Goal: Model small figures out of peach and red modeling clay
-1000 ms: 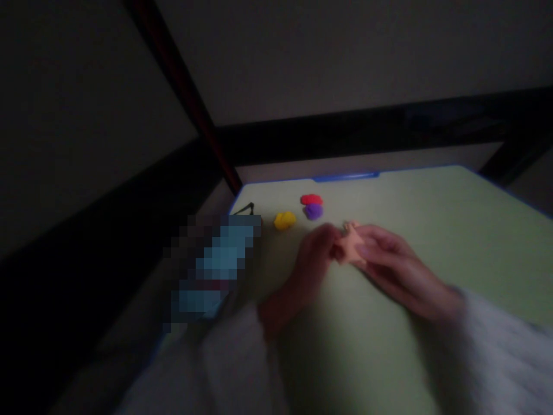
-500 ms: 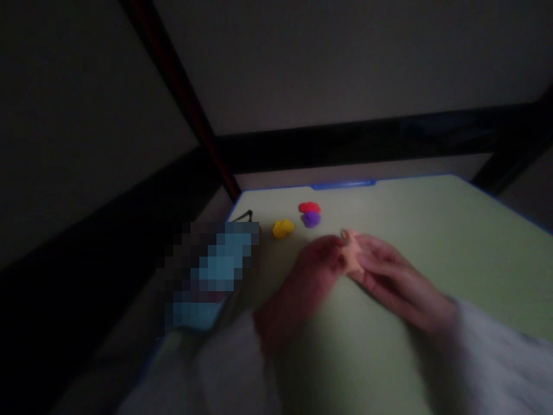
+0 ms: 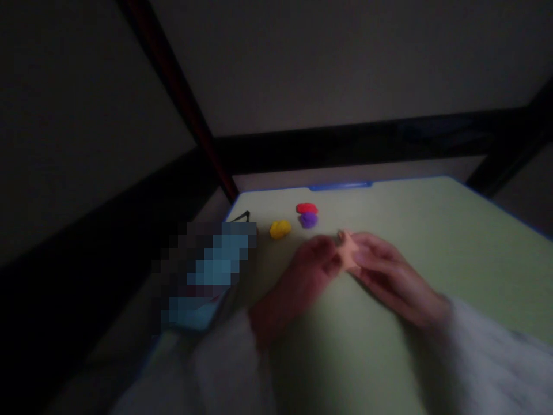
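Note:
A peach-orange, star-shaped piece of modelling clay [image 3: 347,252] is held up between both hands over the light green table [image 3: 436,225]. My left hand [image 3: 306,274] pinches its left side, with the fingers curled in and partly in shadow. On the other side my right hand [image 3: 395,276] grips it, thumb on the front face and fingers behind. Beyond my left hand lie a yellow lump of clay [image 3: 280,229], a purple lump [image 3: 308,220] and a flattish red lump [image 3: 307,208]. The purple one touches or overlaps the red one in this view.
A light blue item [image 3: 216,262], blurred out by large pixels, lies along the table's left side, with a thin black piece [image 3: 247,217] sticking out behind it. The table has a blue rim and a blue handle [image 3: 341,186] at the far edge. Walls stand behind it.
The view has shifted slightly, so everything appears a little further left. Both hands keep hold of the star-shaped clay; the left fingers have moved slightly on its edge.

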Demonstrator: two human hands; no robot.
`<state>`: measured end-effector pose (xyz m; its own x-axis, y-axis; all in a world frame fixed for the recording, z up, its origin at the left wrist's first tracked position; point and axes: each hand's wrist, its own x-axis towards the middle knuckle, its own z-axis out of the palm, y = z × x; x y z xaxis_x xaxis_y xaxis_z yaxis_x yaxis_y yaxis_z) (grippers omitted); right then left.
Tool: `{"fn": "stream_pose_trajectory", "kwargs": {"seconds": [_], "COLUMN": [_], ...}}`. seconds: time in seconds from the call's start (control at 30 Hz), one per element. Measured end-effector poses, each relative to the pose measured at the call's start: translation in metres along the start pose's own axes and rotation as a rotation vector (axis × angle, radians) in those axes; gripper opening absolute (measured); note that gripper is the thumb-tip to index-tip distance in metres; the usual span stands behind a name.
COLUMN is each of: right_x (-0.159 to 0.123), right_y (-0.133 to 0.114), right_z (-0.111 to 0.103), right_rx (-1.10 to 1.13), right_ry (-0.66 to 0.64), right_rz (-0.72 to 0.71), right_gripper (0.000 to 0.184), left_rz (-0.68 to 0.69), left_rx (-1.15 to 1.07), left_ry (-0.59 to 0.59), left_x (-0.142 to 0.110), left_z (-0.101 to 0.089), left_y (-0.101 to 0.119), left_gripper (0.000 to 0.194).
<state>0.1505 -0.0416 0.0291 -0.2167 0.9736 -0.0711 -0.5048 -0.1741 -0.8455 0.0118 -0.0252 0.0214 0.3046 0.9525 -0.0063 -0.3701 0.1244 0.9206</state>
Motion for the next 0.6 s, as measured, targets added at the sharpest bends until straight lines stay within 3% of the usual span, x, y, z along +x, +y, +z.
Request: {"fn": "stream_pose_trajectory", "kwargs": {"seconds": [0.1, 0.3, 0.47, 0.6], "right_x": [-0.0007, -0.0002, 0.0012, 0.0013], "right_y": [0.0002, 0.0031, 0.0040, 0.0038], "right_z": [-0.0006, -0.0008, -0.0013, -0.0023], "right_rx": [-0.092, -0.312, -0.308, -0.318], "right_ry": [0.001, 0.023, 0.041, 0.036], "right_rz": [-0.053, -0.144, -0.149, -0.142], "right_gripper": [0.019, 0.019, 0.020, 0.019], "left_rz": [0.039, 0.254, 0.397, 0.408], "left_rx": [0.024, 0.454, 0.640, 0.682], "left_ry": [0.009, 0.027, 0.013, 0.011], "left_x": [0.0022, 0.0031, -0.0005, 0.0001], "left_z": [-0.0058, -0.0101, -0.0069, -0.0075], "left_y": [-0.0006, -0.0003, 0.0007, -0.0021], "left_gripper": [0.032, 0.030, 0.029, 0.028]}}
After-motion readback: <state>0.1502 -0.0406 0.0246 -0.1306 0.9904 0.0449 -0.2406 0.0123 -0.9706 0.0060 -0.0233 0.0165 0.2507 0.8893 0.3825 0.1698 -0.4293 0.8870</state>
